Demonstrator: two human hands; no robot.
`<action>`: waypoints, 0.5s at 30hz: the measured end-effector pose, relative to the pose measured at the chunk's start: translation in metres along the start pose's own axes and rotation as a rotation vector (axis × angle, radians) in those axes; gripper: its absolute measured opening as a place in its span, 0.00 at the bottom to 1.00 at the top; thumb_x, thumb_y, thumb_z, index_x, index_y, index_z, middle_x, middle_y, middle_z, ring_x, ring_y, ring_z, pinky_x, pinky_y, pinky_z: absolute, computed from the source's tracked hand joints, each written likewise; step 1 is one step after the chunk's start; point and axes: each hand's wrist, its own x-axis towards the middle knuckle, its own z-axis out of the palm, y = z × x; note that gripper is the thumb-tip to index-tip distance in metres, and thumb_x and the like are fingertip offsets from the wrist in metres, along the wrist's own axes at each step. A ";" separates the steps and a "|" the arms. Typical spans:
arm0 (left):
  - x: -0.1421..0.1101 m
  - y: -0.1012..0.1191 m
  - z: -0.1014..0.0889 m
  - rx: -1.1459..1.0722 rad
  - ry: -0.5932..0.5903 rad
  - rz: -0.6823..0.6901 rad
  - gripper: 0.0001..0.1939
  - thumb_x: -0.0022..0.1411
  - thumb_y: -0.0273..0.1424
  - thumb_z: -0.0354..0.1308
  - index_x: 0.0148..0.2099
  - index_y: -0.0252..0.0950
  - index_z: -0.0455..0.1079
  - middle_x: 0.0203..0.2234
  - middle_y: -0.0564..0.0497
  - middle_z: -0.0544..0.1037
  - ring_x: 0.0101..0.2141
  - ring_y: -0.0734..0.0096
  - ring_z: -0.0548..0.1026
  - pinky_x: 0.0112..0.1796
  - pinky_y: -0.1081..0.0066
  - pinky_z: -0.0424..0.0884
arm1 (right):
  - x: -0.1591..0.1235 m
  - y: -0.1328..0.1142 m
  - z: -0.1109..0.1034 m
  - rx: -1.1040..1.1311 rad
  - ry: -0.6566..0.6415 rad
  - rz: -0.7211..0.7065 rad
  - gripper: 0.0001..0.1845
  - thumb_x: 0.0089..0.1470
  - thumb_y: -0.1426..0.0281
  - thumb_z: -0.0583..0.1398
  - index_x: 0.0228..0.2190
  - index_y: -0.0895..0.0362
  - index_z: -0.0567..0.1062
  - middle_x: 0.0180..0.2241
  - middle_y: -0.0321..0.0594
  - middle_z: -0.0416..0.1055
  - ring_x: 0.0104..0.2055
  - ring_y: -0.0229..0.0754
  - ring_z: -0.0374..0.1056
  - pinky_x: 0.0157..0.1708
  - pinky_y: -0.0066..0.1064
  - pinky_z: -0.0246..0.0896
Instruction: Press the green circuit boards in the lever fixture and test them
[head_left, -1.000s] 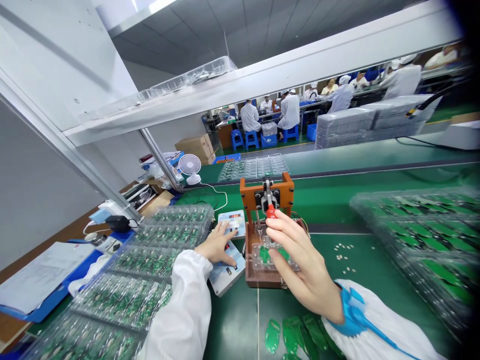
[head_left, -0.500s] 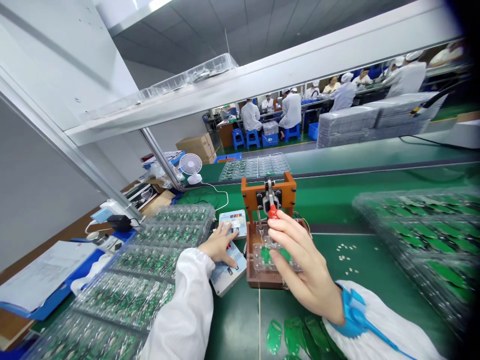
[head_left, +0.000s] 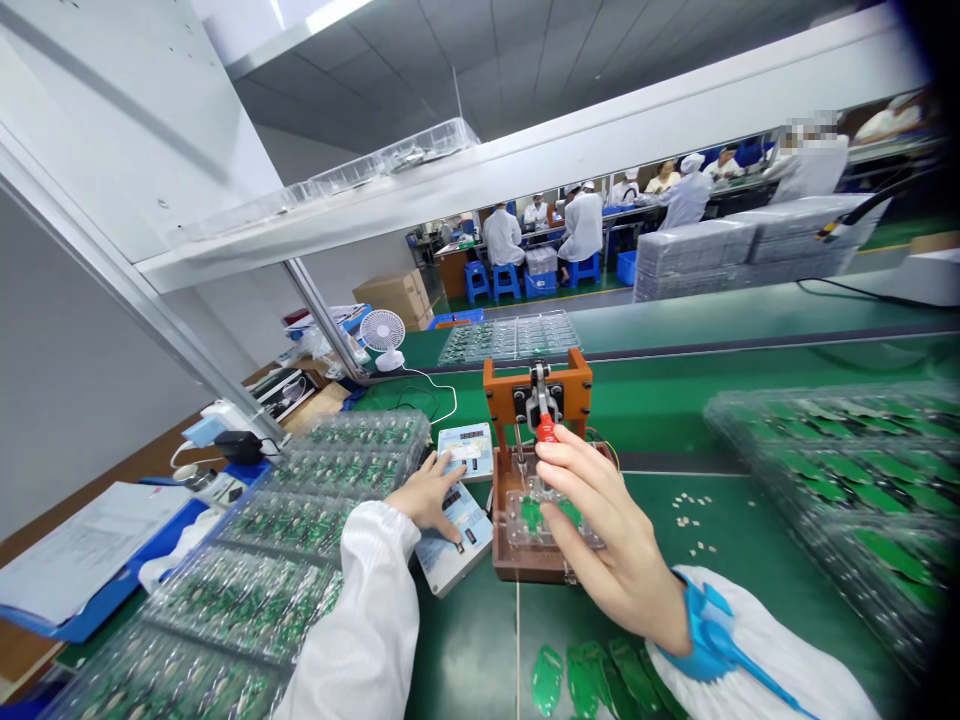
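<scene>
My left hand (head_left: 427, 497) has its fingers spread over two pale blue-white control boxes. The upper box (head_left: 466, 440) and lower box (head_left: 456, 540) have small display windows that look dark. My right hand (head_left: 611, 530) has its fingers at the red handle (head_left: 546, 428) of a toggle clamp, which they partly cover. The thumb is lower, beside the clear plate. This clamp sits on an orange-framed test fixture (head_left: 576, 385) with a brown base. Under a clear plate in the fixture lies a green circuit board (head_left: 531, 513), partly hidden by my right hand.
Clear trays of populated boards (head_left: 289, 520) stand left; stacked trays of green boards (head_left: 862, 465) stand right. Loose green boards (head_left: 547, 680) lie in front, with tiny pale pieces (head_left: 694, 520) beside the fixture. A white fan (head_left: 382, 335) is behind. People in white sit in the background.
The red digits on the control boxes have gone dark. My left hand has shifted slightly left on the boxes. The right hand remains at the clamp handle, almost unmoved.
</scene>
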 end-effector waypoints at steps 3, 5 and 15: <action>0.001 -0.001 0.001 -0.021 0.003 0.007 0.71 0.37 0.47 0.78 0.77 0.36 0.45 0.74 0.36 0.33 0.72 0.34 0.30 0.68 0.39 0.42 | 0.000 0.000 0.000 -0.004 0.002 0.001 0.38 0.63 0.85 0.56 0.68 0.48 0.60 0.63 0.42 0.68 0.71 0.50 0.55 0.67 0.48 0.63; 0.002 -0.002 0.001 -0.031 0.006 0.016 0.72 0.35 0.48 0.78 0.77 0.36 0.45 0.74 0.36 0.33 0.72 0.33 0.30 0.68 0.39 0.42 | 0.000 0.000 -0.001 -0.001 0.005 -0.002 0.38 0.63 0.85 0.56 0.68 0.48 0.60 0.63 0.42 0.68 0.72 0.49 0.55 0.67 0.47 0.63; 0.004 -0.001 0.002 0.038 -0.021 0.014 0.74 0.35 0.58 0.75 0.77 0.36 0.45 0.75 0.37 0.34 0.72 0.33 0.29 0.69 0.41 0.42 | 0.001 0.001 0.001 0.016 0.006 -0.002 0.37 0.63 0.85 0.56 0.68 0.50 0.61 0.63 0.41 0.67 0.72 0.47 0.53 0.69 0.43 0.59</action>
